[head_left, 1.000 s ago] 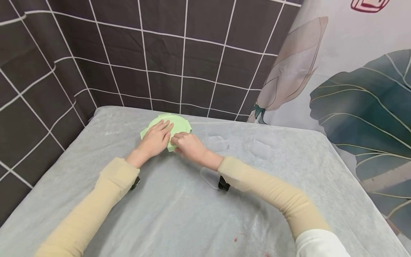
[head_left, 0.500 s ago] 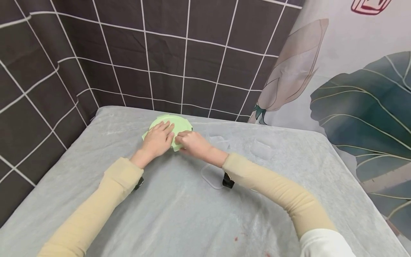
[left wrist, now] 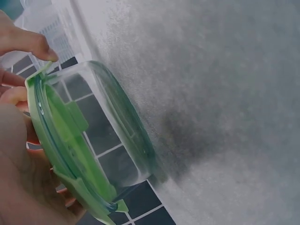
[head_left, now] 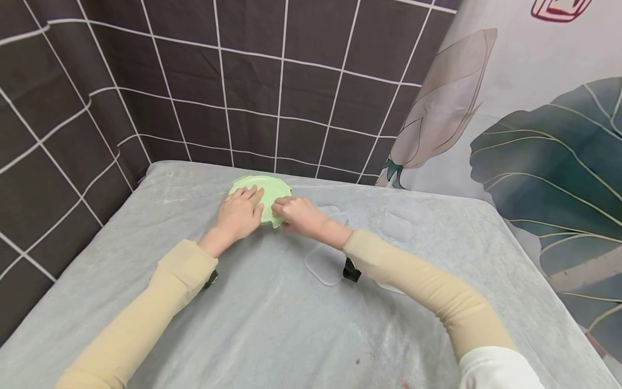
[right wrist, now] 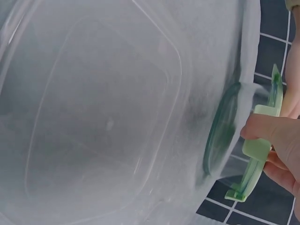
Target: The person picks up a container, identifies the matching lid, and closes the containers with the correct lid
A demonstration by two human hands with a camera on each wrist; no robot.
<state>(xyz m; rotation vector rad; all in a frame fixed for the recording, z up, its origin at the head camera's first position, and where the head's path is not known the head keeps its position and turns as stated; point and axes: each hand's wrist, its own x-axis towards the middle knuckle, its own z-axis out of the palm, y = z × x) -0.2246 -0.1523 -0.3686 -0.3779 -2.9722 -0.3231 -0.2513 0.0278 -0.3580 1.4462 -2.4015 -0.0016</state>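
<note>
My left hand (left wrist: 23, 168) lies against the green lid (left wrist: 46, 140) of a clear container (left wrist: 110, 126) on grey cloth (left wrist: 225, 103). My right hand (left wrist: 21, 41) has its thumb on an edge clip (left wrist: 43, 71).

Left sleeve (head_left: 138, 313): beige — plain, with a wide cuff (head_left: 188, 260)
Right sleeve (head_left: 413, 278): beige, creased along its length
Upper right sleeve (head_left: 500, 369): white
Wrist pieces (head_left: 352, 270): black — small, partly hidden

No readable lettering, only a cut-off, illegible red mark (head_left: 562, 8) on the pale backdrop (head_left: 529, 65).
</note>
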